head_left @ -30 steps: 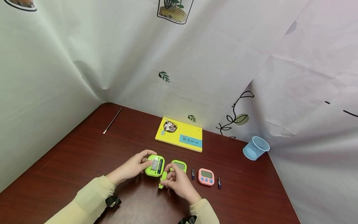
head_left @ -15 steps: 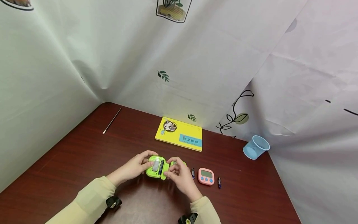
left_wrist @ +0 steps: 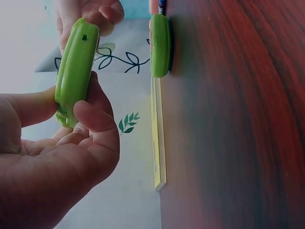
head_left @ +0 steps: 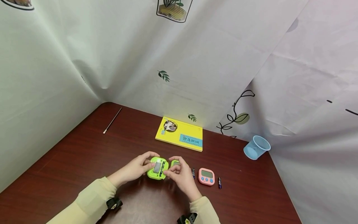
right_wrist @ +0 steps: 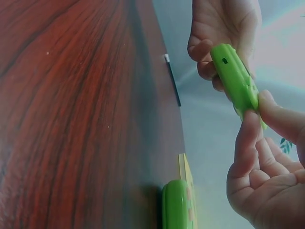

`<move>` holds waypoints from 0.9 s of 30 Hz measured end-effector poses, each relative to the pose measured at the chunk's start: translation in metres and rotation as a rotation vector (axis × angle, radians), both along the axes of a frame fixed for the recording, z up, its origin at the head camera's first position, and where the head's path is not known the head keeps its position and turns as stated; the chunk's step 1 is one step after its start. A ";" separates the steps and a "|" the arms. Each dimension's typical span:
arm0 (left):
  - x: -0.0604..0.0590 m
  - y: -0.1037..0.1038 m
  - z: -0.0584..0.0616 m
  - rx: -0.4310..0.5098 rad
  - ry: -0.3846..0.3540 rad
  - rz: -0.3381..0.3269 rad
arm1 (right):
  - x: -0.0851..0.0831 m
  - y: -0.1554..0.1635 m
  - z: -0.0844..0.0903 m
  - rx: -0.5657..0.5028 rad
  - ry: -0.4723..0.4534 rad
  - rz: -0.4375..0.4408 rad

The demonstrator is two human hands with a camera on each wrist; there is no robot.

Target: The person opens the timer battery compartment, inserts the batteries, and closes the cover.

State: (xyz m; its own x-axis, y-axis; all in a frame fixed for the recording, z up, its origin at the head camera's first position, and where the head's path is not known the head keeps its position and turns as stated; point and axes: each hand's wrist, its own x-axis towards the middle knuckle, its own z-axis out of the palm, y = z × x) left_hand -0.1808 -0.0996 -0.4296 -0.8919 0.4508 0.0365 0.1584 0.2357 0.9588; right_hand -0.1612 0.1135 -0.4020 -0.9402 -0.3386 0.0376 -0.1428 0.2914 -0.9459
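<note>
A lime-green digital timer (head_left: 157, 168) is held above the table, its compartment side facing up, with a dark battery (head_left: 162, 167) partly visible along its right side. My left hand (head_left: 139, 166) grips the timer from the left, thumb on top and fingers beneath. At the opposite edge, my right hand (head_left: 180, 175) pinches the green battery cover (head_left: 163, 177) between thumb and fingers, against the timer. How far the cover is seated cannot be told. Behind the right hand lies a second green timer (head_left: 175, 163), partly hidden.
Right of the hands are a battery (head_left: 193, 173), a pink timer (head_left: 206, 176) and another battery (head_left: 219, 183). A yellow book (head_left: 179, 133) lies behind, a thin rod (head_left: 112, 120) at back left. A blue cup (head_left: 256, 147) stands tilted by the right wall.
My right hand has brought the cover left from beside the timer onto its right edge. The timer has shifted slightly right and toward me in the left hand.
</note>
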 end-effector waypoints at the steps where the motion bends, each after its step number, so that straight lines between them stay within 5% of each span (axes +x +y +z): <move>1: 0.000 0.000 0.000 -0.001 0.003 0.001 | 0.000 0.000 0.000 -0.001 -0.006 -0.005; 18: 0.003 0.003 0.000 -0.068 0.080 -0.012 | 0.000 0.001 0.004 0.010 -0.037 -0.011; 27: 0.005 0.003 0.001 -0.137 0.142 -0.030 | -0.016 0.007 -0.024 0.086 -0.107 0.004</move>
State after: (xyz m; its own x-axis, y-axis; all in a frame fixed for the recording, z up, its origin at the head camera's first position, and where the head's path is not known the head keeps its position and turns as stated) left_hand -0.1757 -0.0966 -0.4291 -0.8682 0.4866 0.0975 0.2987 0.3555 0.8857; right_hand -0.1769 0.1200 -0.4257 -0.9357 -0.3404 -0.0922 -0.0440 0.3720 -0.9272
